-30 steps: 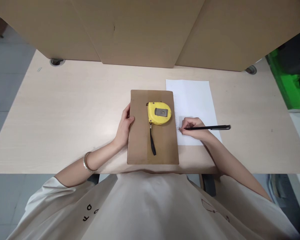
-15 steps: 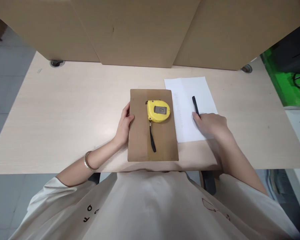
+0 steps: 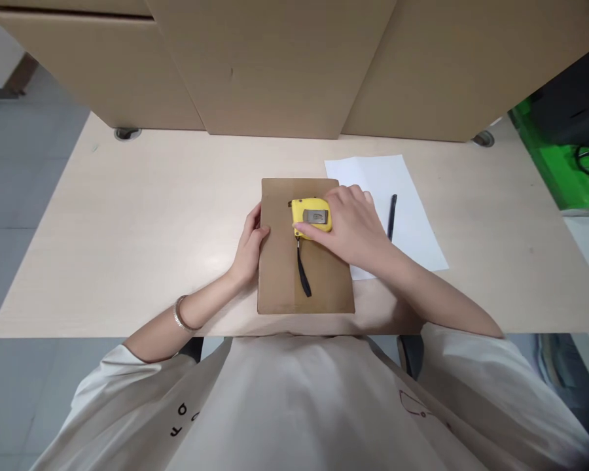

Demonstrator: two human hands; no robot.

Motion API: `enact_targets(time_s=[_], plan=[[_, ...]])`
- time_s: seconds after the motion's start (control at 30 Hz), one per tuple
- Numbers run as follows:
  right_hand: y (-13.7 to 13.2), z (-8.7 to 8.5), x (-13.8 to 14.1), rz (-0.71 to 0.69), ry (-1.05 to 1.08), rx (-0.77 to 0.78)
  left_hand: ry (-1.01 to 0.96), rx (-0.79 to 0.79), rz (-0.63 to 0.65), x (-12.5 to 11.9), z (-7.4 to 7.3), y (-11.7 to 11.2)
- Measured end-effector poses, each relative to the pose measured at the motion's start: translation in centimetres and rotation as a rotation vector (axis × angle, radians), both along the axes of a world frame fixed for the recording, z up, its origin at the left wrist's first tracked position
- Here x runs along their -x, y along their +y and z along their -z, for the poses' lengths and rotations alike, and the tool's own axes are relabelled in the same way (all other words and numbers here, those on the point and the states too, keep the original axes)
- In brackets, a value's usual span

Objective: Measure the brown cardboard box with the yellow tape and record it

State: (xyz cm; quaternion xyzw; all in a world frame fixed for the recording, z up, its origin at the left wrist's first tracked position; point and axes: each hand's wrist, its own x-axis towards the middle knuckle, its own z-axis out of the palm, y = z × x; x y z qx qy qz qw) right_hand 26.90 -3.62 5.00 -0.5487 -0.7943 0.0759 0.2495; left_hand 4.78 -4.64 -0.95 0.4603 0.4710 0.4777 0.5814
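Note:
A brown cardboard box (image 3: 277,275) lies near the front edge of the desk, a strip of tape running down its top. My left hand (image 3: 249,245) grips its left side, thumb at the top edge; the fingers are partly hidden beside it. On the box rests a yellow tape measure (image 3: 300,212) with a metal clip and a black wrist strap (image 3: 303,269). Around its right end closes my right hand (image 3: 353,226), thumb along the lower edge and fingers over the far side. A black pen (image 3: 391,216) lies on white paper (image 3: 419,239), partly covered by my right forearm.
Tall cardboard panels (image 3: 275,72) stand along the back of the wooden desk (image 3: 177,196). Cable holes (image 3: 127,134) sit at its rear corners. Beyond the right edge are a green surface (image 3: 569,160) and a dark object with a cable.
My right hand has let go of the pen, leaving it on the paper, and moved left to grasp the tape measure. My left hand still holds the box.

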Motion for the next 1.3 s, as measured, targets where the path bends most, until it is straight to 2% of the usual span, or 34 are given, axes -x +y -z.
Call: enact_targets(time_s=[0.13,0.27,0.37,0.47,0.57,0.67,0.73,0.83,0.87,0.93,1.07,1.17,1.3], plan=[[-1.2,-0.9,1.0,-0.040,0.175,0.200,0.009,0.006,-0.003,0.0,-0.1,0.0],[-3.2,-0.5,1.8,-0.052,0.383,0.334,0.037,-0.017,-0.006,0.0,-0.1,0.1],[-3.9,0.1,1.9,-0.113,0.417,0.274,0.047,-0.054,0.011,0.1,-0.1,0.1],[-3.8,0.2,1.3,-0.252,0.373,0.200,0.069,-0.078,-0.002,0.1,0.0,0.2],[-3.5,-0.1,0.5,-0.356,0.360,0.230,0.079,-0.080,-0.007,0.1,0.1,0.3],[-3.5,-0.3,-0.1,-0.351,0.375,0.282,0.110,-0.078,0.011,0.3,0.4,0.2],[-3.5,-0.2,-0.3,-0.306,0.402,0.255,0.227,-0.180,-0.046,0.7,0.3,0.0],[-3.2,0.0,-0.5,-0.268,0.447,0.173,0.449,-0.469,-0.178,1.3,-1.2,-0.7],[-3.0,0.0,-0.6,-0.281,0.454,0.155,0.499,-0.545,-0.173,1.3,-2.0,-1.0],[-2.6,-0.1,-0.7,-0.326,0.464,0.145,0.564,-0.615,-0.049,1.1,-4.0,-1.4],[-1.9,-1.0,-0.9,-0.389,0.477,0.190,0.604,-0.607,0.246,0.1,-7.1,-1.5],[-1.5,-2.4,-1.2,-0.442,0.470,0.297,0.575,-0.565,0.327,-0.3,-8.0,-1.0],[-0.3,-4.5,-1.6,-0.490,0.460,0.619,0.487,-0.494,0.372,-0.2,-8.3,-0.1]])
